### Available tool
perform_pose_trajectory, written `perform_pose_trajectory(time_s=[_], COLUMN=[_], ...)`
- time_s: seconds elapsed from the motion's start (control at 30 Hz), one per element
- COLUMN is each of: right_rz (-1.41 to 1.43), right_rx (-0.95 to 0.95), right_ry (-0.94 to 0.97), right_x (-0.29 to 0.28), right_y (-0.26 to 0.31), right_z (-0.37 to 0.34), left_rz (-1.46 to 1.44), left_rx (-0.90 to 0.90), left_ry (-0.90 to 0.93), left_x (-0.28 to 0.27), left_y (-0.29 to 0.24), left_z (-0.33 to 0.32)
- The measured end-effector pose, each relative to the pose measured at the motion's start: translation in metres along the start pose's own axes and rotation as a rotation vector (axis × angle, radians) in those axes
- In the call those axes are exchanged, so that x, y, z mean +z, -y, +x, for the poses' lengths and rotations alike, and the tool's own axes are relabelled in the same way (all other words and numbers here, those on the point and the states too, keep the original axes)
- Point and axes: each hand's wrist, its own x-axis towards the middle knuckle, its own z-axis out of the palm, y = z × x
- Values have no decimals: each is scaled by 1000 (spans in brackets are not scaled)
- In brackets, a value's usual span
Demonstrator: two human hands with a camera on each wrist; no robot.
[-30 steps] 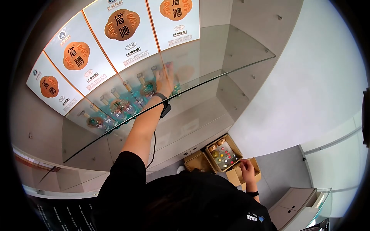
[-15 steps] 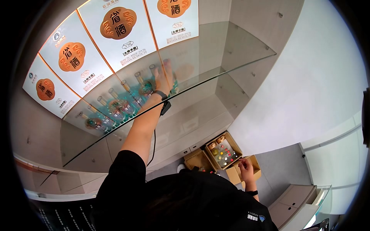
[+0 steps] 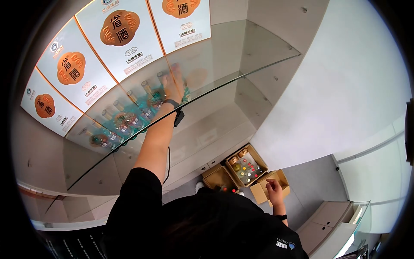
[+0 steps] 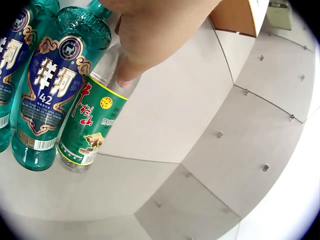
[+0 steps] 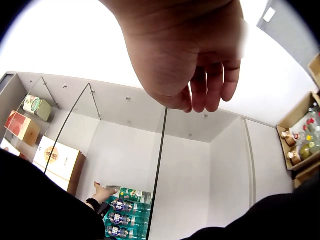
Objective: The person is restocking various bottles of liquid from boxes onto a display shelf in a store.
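My left hand (image 4: 157,37) reaches under the glass shelf and holds a clear liquor bottle (image 4: 92,122) with a green label by its upper part. That bottle stands at the right end of a row, close beside a teal liquor bottle (image 4: 47,95) with a dark blue label. Several more teal bottles (image 3: 123,123) show through the glass to the left in the head view. My right hand (image 5: 200,65) hangs low by my side, its fingers loosely curled with nothing in them. In the head view the right hand (image 3: 274,191) overlaps an open cardboard box (image 3: 260,193).
Large white liquor boxes (image 3: 116,39) stand on the glass shelf (image 3: 224,56), whose front edge crosses over my left forearm. On the floor, a cardboard box (image 3: 262,163) holds several capped bottles. Another open box (image 3: 210,176) stands beside it.
The head view has shifted slightly, so the shelf and boxes sit further left. My left hand stays at the green-labelled bottle; the right hand has hardly moved.
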Motion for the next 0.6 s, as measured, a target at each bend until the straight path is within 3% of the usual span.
perform_pose_trajectory(time_s=[0.03,0.2,0.23,0.4,0.43,0.5,0.6], right_rz=[0,39,40,56,60,75,81], right_rx=[1,29,30,15,16,19,4], right_ry=[-2,-32,-35,-49,-52,-44,-48], right_x=[-1,-5,-4,-6,-7,-9,-13], right_y=[-2,-18,-20,-29,-29,-28,-34], right_z=[0,-3,-4,-10,-12,-13,-12], left_rz=[-1,-837,-838,-92,-91,-83,-193], left_rx=[2,-100,-97,-66,-61,12,70], left_ry=[0,-128,-127,17,17,-248,-310], left_x=[3,33,30,-11,-4,11,13], left_y=[3,9,7,-13,-12,-4,-5], left_z=[1,9,9,-4,-5,-5,-17])
